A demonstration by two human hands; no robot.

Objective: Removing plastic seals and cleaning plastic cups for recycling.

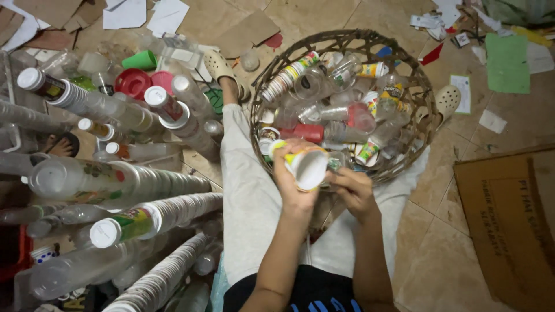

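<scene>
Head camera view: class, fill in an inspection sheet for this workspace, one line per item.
Surface: tiled floor, littered.
Job's things: paper cup; woven basket heaped with used cups.
Clutter: long stacks of nested cups on the left, red lids, paper scraps, flat cardboard.
Hands: left hand holds the paper cup; right hand touches it from below.
Cables: nothing seen.
Surroundings: person's light trousers, pale clogs.

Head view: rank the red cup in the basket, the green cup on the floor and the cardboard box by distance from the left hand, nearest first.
1. Red cup, in the basket just above the left hand.
2. Green cup, far upper left, among the stacked cups.
3. Cardboard box, far right on the floor.
</scene>
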